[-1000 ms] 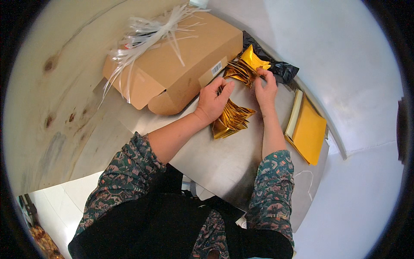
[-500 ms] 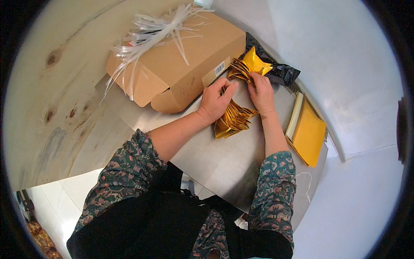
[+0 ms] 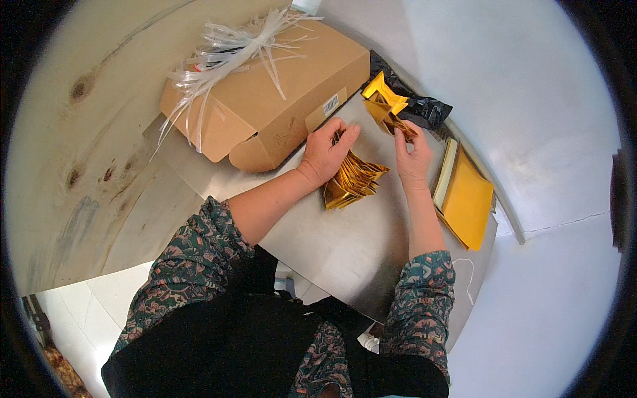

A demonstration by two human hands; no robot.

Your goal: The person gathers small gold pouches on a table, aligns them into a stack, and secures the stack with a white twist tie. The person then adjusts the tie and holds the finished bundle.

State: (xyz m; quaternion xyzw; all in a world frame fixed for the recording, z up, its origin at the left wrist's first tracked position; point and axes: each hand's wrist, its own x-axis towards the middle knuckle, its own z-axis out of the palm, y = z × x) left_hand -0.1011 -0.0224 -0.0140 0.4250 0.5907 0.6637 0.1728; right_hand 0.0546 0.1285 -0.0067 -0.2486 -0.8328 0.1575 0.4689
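My left hand (image 3: pixel 324 156) is closed round the upper end of a thick stack of folded gold foil papers (image 3: pixel 357 178). The stack's layered edges fan out below my fingers, toward me. A little to the right and apart from it, my right hand (image 3: pixel 414 154) pinches a few folded gold foil papers (image 3: pixel 383 114) by their near end. Their far end is a bright yellow-gold folded flap (image 3: pixel 391 93), angled up beside the box. My palm and fingers hide part of each bundle.
A brown cardboard box (image 3: pixel 265 132) stands at the far left, topped by a bunch of clear plastic strips (image 3: pixel 232 50). Behind my right hand lies black plastic (image 3: pixel 430 111). A stack of yellow sheets (image 3: pixel 468 199) rests along the metal table's (image 3: pixel 312 232) right edge, by the wall.
My right hand has moved right and slightly toward me with its gold papers, widening the gap from the left stack. My left hand keeps its grip. The whole view has shifted slightly.
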